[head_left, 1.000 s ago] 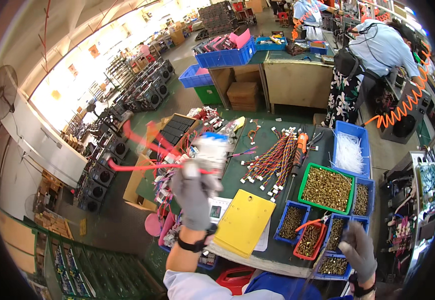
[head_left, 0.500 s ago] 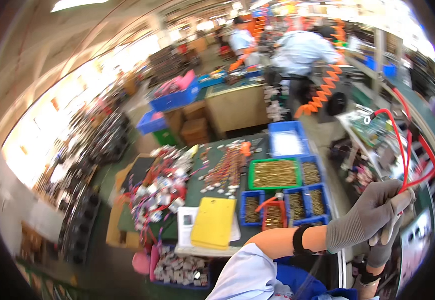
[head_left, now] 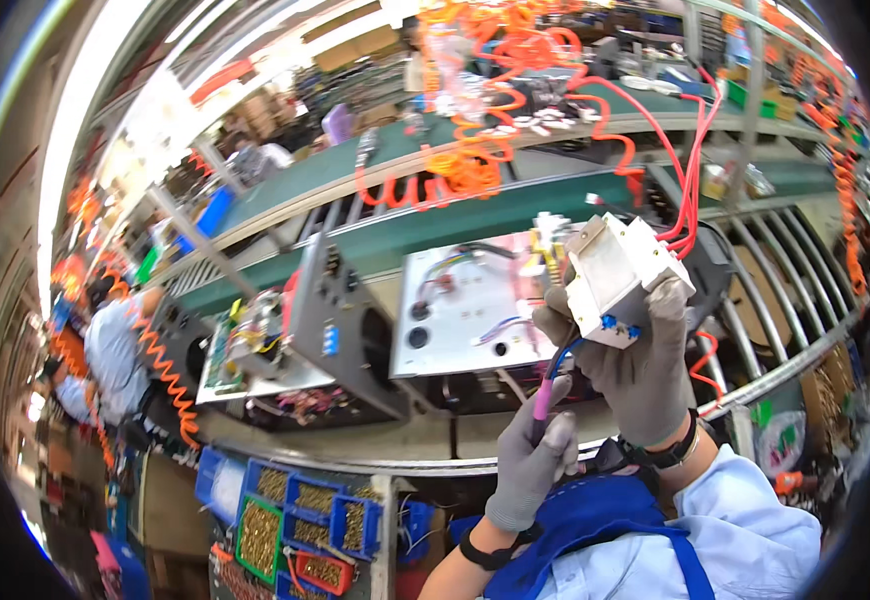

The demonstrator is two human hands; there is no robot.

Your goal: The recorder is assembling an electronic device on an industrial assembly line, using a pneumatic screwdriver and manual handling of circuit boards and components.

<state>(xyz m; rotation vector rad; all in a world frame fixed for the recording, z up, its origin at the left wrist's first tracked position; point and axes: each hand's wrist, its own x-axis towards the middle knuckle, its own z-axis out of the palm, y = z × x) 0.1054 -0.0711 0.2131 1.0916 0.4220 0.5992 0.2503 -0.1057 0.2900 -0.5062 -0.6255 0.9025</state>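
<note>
My right hand (head_left: 645, 365), in a grey glove, is clamped around a white box-shaped part (head_left: 620, 275), fingers wrapped up its right side and thumb along the lower left edge. I hold it tilted, its open face turned up and to the left. Red wires (head_left: 690, 170) run out of the top right corner of the box, just above my fingertips, and climb away toward the upper shelf. Two small blue fittings sit on the box's lower edge, right by my thumb.

Below that grip, my left hand (head_left: 538, 455), also gloved in grey, is pinched shut on a pink-sleeved wire (head_left: 541, 400). The wire rises from between my fingers, turns blue and reaches the underside of the box, right where the blue fittings are. So the two hands are close, left under right, joined by that short wire.

Beyond the box, to the left of my right hand, a white metal panel (head_left: 475, 305) lies on the green conveyor line (head_left: 435, 225). Further left stands a grey chassis (head_left: 340, 315). Orange coiled hoses (head_left: 465, 165) hang above the line. Down below my left wrist sit blue bins of brass screws (head_left: 300, 515).
</note>
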